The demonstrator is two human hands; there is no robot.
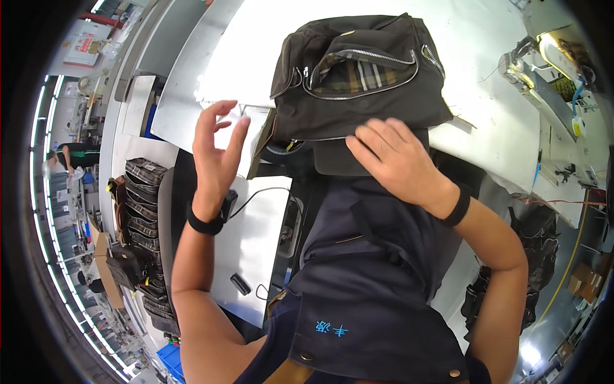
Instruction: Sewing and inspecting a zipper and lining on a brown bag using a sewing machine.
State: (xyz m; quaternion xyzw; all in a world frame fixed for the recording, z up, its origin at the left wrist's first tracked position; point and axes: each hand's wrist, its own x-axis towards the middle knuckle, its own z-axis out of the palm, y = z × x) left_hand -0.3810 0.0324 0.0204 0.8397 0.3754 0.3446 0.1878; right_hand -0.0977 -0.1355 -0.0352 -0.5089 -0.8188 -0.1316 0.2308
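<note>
**Right hand flat on a dark bag, left hand lifted free**

Spread and empty, the grip of the left hand [217,150] hangs in the air above the near edge of the table [486,121], fingers loosely fanned, a black band at the wrist. Further right, the right hand [393,160] lies palm down with its fingers extended, pressing the lower flap of the dark brown bag [358,70]; it pinches nothing that can be seen.

That bag rests on the white table just beyond the person's dark blue apron [371,288]. It is soft and slumped, with silver zippers curving around an open pocket that shows a plaid lining. Its long axis runs roughly left to right, and the open pocket faces up and away from the person.

At far left, a white and red sign [80,48] hangs in the background. Below it, a stack of plaid-trimmed bags [144,217] stands beside the table, with brown cartons [105,269] next to it. At far right, a sewing machine [550,70] sits on the table, and a cardboard box [585,278] lies on the floor.
</note>
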